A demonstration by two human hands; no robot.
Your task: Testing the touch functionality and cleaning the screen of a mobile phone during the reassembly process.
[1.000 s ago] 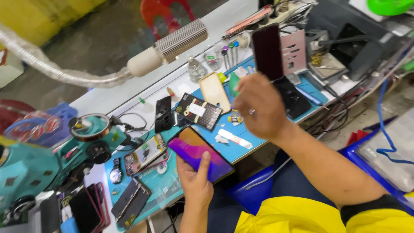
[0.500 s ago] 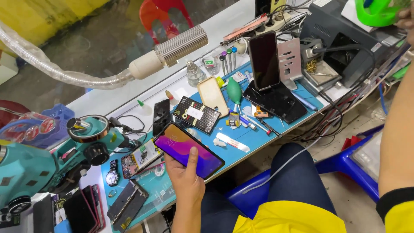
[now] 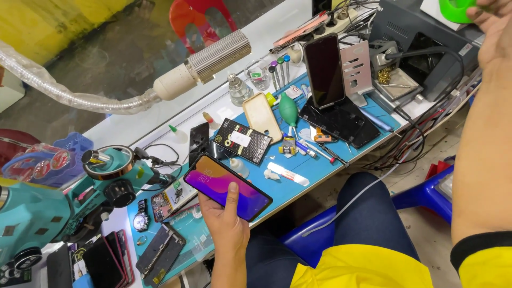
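Phone repair workshop: microscope [image 3: 64, 197], soldering station [image 3: 421, 48], dismantled phones [image 3: 160, 253]

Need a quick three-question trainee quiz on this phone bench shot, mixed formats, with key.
1. True or false: the left hand holds a lit phone.
2. Where is the right hand? A) on the blue mat B) raised by a green object at the top right C) on the microscope
3. Fill in: the dark phone leans upright on a ___ stand.

Key: 1 true; 2 B; 3 metal
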